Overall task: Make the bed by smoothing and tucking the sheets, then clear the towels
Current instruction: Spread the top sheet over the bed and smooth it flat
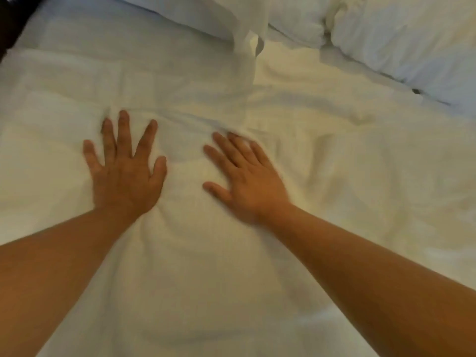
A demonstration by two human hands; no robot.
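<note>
White sheet (322, 163): spread wrinkled across the bed. Left hand (123, 173) and right hand (247, 181): both lay flat on it mid-bed, fingers splayed, gripping nothing. Pillows (401, 37): along the far edge.

The white cloth bed sheet (334, 176) looks matt, soft and creased; the white fabric pillows (401, 39) look matt and rumpled.

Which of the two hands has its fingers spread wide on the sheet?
The left hand: its fingers fan apart, flat on the white sheet. The right hand also lies flat, but its fingers stay close together and look motion-blurred.
</note>
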